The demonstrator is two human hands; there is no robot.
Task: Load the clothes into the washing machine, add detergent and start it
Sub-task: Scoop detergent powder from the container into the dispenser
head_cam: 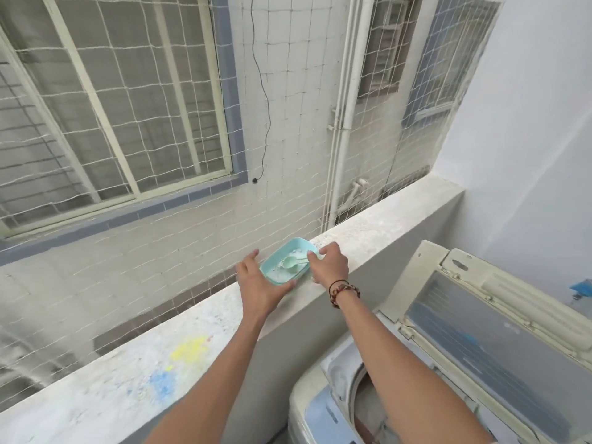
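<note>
My left hand (pixel 256 280) lay spread open against the near-left side of the shallow turquoise plastic tub (pixel 288 261) on the speckled concrete ledge (pixel 192 318). My right hand (pixel 330 262) clasped the tub's right rim, a pale green spoon (pixel 290 261) lying inside. Farther right stood the cream top-loading washing machine (pixel 448 363), lid raised.
</note>
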